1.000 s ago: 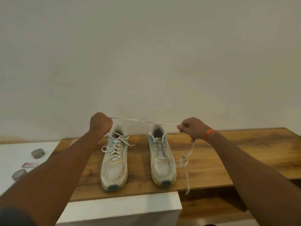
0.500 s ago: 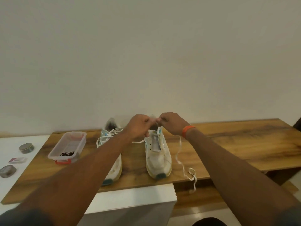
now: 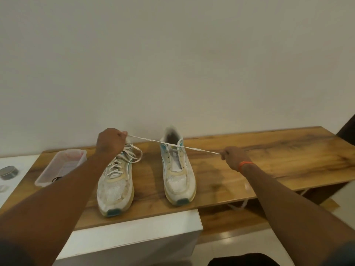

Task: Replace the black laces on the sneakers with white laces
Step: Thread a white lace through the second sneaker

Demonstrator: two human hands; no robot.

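Two white sneakers stand side by side on a wooden tabletop (image 3: 269,160), toes toward me. The left sneaker (image 3: 115,181) is laced with a white lace tied in a loose bow. No lace shows in the eyelets of the right sneaker (image 3: 177,169). A white lace (image 3: 172,144) runs taut above the right sneaker. My left hand (image 3: 111,142) grips one part of it above the left sneaker's heel. My right hand (image 3: 233,156) pinches it further along, right of the right sneaker. The rest of the lace (image 3: 240,204) hangs over the table's front edge.
A clear plastic tray (image 3: 57,166) holding something black sits at the table's left end. A round tin (image 3: 8,171) and a small packet (image 3: 2,188) lie on the white surface further left. A white cabinet (image 3: 134,237) stands below the front edge.
My hands were together over the right sneaker half a second ago; they have moved apart, left hand leftward and right hand rightward, pulling the white lace straight between them.
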